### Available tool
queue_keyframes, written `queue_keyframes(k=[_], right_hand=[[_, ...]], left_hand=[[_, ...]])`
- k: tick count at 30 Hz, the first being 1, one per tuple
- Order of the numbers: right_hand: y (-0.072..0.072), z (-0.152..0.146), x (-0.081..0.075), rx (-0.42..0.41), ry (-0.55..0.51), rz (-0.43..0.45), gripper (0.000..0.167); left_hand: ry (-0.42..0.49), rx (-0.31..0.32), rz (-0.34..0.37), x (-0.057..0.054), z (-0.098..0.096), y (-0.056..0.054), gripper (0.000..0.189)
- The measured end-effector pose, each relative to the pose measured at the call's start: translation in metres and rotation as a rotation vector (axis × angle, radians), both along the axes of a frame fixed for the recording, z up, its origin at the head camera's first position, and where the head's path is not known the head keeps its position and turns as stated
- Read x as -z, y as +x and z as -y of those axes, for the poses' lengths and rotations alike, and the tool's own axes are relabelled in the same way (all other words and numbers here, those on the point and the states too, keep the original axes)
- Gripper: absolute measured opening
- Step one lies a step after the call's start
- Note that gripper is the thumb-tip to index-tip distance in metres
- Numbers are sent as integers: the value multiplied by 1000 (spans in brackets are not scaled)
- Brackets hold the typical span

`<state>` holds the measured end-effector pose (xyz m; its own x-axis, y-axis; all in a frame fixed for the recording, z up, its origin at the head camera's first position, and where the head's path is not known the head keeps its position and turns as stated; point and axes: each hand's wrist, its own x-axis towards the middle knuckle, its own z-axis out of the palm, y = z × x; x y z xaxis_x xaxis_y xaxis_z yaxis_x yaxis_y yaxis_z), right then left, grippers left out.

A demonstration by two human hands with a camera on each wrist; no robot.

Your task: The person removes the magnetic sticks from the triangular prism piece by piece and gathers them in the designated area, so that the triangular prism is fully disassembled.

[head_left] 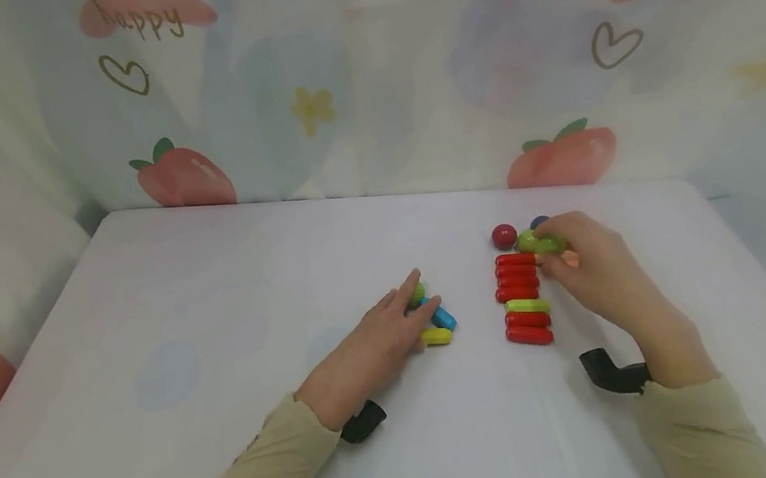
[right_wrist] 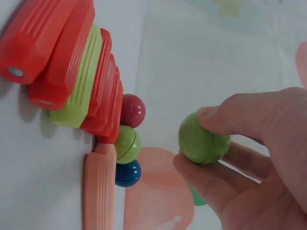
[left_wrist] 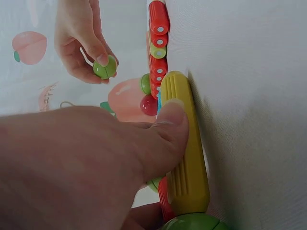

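My right hand [head_left: 596, 267] pinches a green ball [right_wrist: 204, 139] between thumb and fingers, above the far end of a row of sticks. That row has several red sticks [head_left: 528, 335] and one lime-green stick [head_left: 527, 305]. Just past it sit a dark red ball [right_wrist: 133, 110], another green ball [right_wrist: 127, 144] and a dark blue ball [right_wrist: 127, 173]. My left hand [head_left: 377, 341] lies over a small group of pieces, fingers spread, its thumb over a yellow stick [left_wrist: 192, 158]. By it are a blue stick [head_left: 444, 317] and a green ball [head_left: 418, 294]; a red stick [left_wrist: 164, 199] is partly hidden.
An orange stick [right_wrist: 99, 191] lies by the row's far end, under my right hand. The white tabletop [head_left: 208, 285] ends at a patterned cloth backdrop [head_left: 391, 102]. Black wrist mounts [head_left: 615, 378] show at both wrists.
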<state>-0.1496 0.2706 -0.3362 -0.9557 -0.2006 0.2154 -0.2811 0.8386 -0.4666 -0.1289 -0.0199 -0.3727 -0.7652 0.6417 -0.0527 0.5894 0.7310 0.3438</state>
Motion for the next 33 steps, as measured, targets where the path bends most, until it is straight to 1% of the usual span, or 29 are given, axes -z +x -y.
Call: queue_keyframes(k=[3,6,9,15,18,19,22,25,31,33], right_hand=[[-4,-1,0,11,-2,-1,39],[-15,1,-2,4,30,19,41],[-30,3,-6,8,92,73,43],[-58,10,-11,-3,208,232,50],[-68,11,-11,-13,239,256,47],[-71,11,-10,-21,252,252,46],[-80,11,-8,-37,281,236,44],[-86,10,-6,-33,290,252,46],[-95,9,1,-18,274,315,46],[-96,9,4,-13,256,355,46]], left_hand=[[1,5,1,-1,-1,0,58],[-10,-3,-6,-1,0,0,58],[-25,-5,-5,-1,0,0,59],[-28,-3,-9,0,0,0,59],[-16,2,-25,0,0,1,59],[-11,4,-25,0,0,1,59],[-1,4,-43,0,1,2,58],[1,4,-36,-1,1,2,57],[-13,-6,-19,-1,0,2,58],[-21,-3,-26,1,0,2,58]])
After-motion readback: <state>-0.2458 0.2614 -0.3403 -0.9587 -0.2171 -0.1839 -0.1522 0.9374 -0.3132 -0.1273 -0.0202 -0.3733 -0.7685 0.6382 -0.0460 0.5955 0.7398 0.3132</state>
